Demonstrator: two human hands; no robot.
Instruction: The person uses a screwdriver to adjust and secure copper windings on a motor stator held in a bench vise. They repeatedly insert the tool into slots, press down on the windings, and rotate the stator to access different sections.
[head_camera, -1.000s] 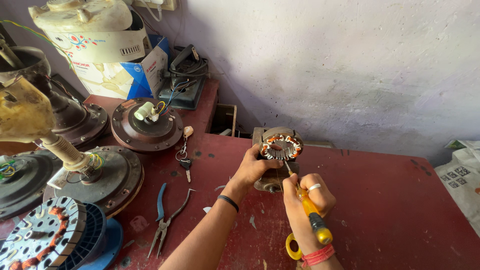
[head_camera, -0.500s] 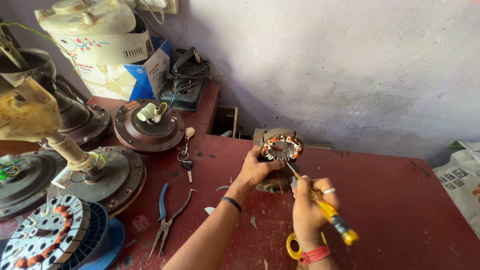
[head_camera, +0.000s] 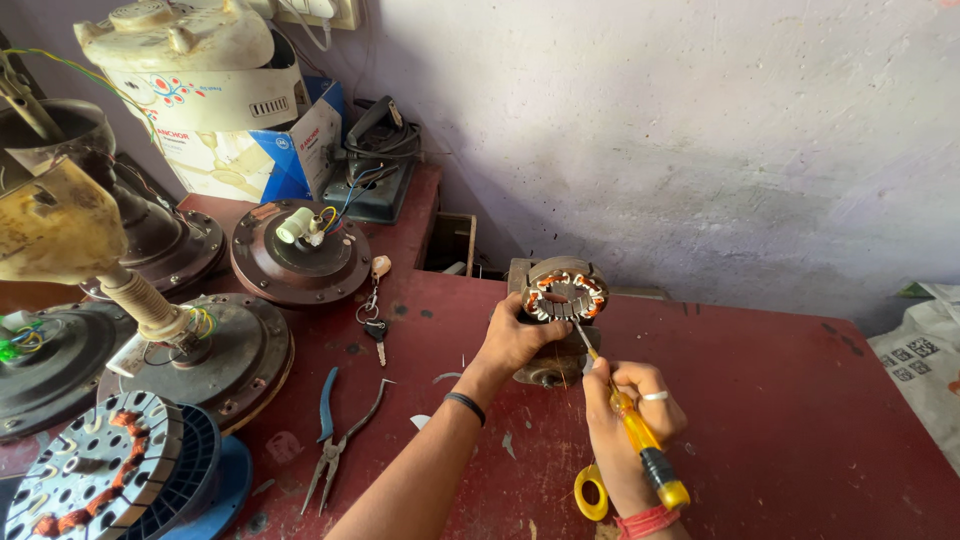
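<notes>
A small motor stator (head_camera: 563, 297), ringed with copper windings, is gripped by the left hand (head_camera: 515, 340), whose fingers are curled closed around its near side; its open bore is turned up and slightly toward the camera. It is held at the far edge of the red table (head_camera: 800, 420), on top of a metal motor housing (head_camera: 545, 368) that shows just below the hand.

A yellow-handled screwdriver (head_camera: 640, 435) is clasped in the closed right hand (head_camera: 625, 420). Its long axis runs diagonally: the blade points up and away to the left, its tip at the near rim of the stator, and the butt of the handle sticks out low and to the right of the hand. Yellow scissor handles (head_camera: 590, 492) are seen just left of the right wrist.

Well to the left of the left hand lie blue-handled pliers (head_camera: 335, 440) and a key on a ring (head_camera: 377, 325). Beyond them ceiling-fan motors (head_camera: 300, 255) are spread, and a cardboard box (head_camera: 270, 150) stands at the back; its contents cannot be made out.
</notes>
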